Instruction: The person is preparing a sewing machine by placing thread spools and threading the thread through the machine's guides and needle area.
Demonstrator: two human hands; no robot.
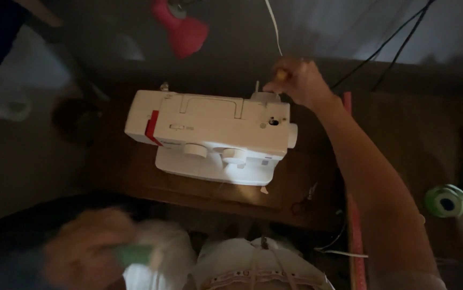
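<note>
Reaching over the white sewing machine (210,137) on the wooden table (392,139), I had my right hand (298,80) pinched around a small spool at its top rear corner. My left hand (89,249), blurred near my lap, gripped something green. A green tape roll (446,200) lay well right.

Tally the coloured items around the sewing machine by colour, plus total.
White: 1, the sewing machine, which the right hand touches at its top right corner.
Red: 2, the lamp and the long ruler.
Green: 2, the tape roll and a blurred green thing in the left hand.
Total: 5
</note>
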